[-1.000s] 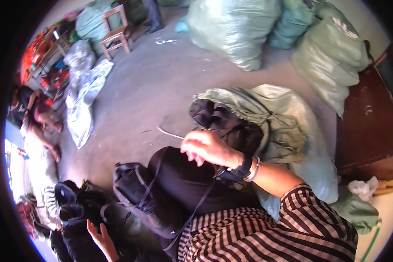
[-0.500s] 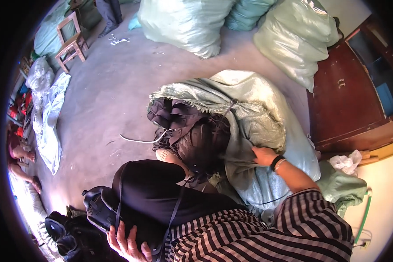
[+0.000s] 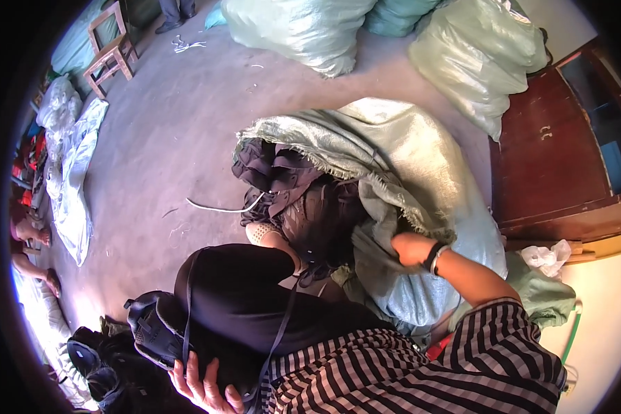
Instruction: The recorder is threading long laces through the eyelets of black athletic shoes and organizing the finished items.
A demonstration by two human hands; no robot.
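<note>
A large pale green woven sack lies on the floor before me, its frayed mouth turned to the left. Dark shoes fill the opening in a tangled heap. My right hand is closed on the loose fabric at the near side of the mouth. At the lower left, my left hand curls round a black shoe resting against my thigh; its palm is hidden. More black shoes lie beside it at the lower left.
Bulging sacks stand at the back. A wooden chair is at the far left, near a person's legs. Clear plastic sheeting lies on the left. A dark red cabinet stands at the right. White cord trails from the shoes.
My right hand has shifted slightly left, dragging the sack's frayed edge down and folding it over. A red patch now shows beside my right sleeve. My left hand keeps its hold on the shoe.
</note>
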